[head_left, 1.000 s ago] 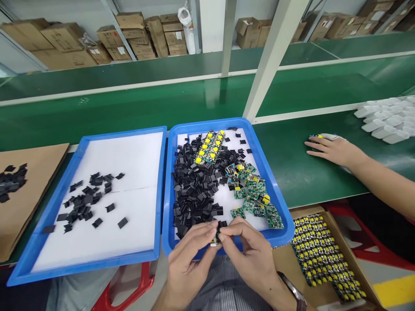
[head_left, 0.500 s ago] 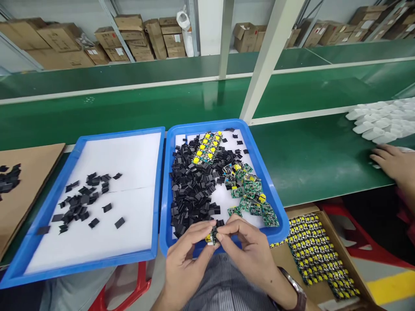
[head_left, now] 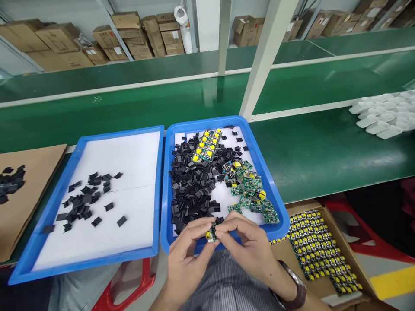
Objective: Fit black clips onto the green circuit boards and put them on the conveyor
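Observation:
Both my hands meet at the near rim of the right blue tray (head_left: 279, 207). My left hand (head_left: 186, 255) and my right hand (head_left: 251, 248) pinch one small circuit board (head_left: 212, 233) with a yellow part between their fingertips. In that tray lies a heap of small black pieces (head_left: 194, 181), a panel of boards with yellow parts (head_left: 207, 147) at the back, and several loose green boards (head_left: 249, 190) on the right. The left blue tray (head_left: 81, 142) holds a scatter of black pieces (head_left: 86, 203) on its white liner.
A cardboard box (head_left: 330, 224) of yellow-topped boards sits low on my right. A brown cardboard sheet (head_left: 29, 172) with black pieces lies far left. White plastic shells (head_left: 385, 114) are piled on the green belt (head_left: 324, 147) at the right. A white post (head_left: 269, 56) stands behind the tray.
The other person's hand, which rested on the belt at the right and then drew back toward the white shells, is gone from view. My hands stay pinched on the small board.

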Demonstrator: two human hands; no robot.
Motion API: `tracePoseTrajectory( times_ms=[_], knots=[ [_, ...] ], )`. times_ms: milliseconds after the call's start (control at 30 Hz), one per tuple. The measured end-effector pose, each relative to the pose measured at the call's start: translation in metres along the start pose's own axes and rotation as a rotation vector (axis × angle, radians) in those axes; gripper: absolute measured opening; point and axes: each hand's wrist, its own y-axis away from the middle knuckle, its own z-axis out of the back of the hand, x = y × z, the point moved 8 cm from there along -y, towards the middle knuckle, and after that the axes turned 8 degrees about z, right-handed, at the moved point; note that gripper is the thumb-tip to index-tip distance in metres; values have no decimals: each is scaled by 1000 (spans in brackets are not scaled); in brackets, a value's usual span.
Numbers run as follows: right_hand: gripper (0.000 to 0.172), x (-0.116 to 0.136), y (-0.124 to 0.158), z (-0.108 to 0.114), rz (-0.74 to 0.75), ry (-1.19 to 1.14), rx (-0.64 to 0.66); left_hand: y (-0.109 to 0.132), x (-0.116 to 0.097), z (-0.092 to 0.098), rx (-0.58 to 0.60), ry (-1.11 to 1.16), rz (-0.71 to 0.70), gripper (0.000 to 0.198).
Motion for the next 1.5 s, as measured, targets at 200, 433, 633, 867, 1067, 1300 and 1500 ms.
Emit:
tracePoseTrajectory(
  times_ms=[200,433,633,867,1067,1300,1500],
  knots=[
    [13,2,-2,0,-55,-9,25,-1,10,-3,25,39,150,44],
    [13,1,-5,0,-56,-18,53,-5,6,-2,36,-18,100,35],
    [14,2,-6,0,-63,29,73,-2,-4,-2,55,-123,-63,45],
    [7,-18,-1,-2,-175,-99,-3,4,-17,-7,45,-294,-243,55],
    [30,-16,8,2,-174,-205,-4,1,-22,-2,-34,-347,-203,54],
    [33,-21,17,1,-162,-246,17,4,-36,-10,-48,-374,-349,57],
    [29,-22,14,-1,-218,-356,16,7,-31,-9,-84,-310,-341,56]
  ],
)
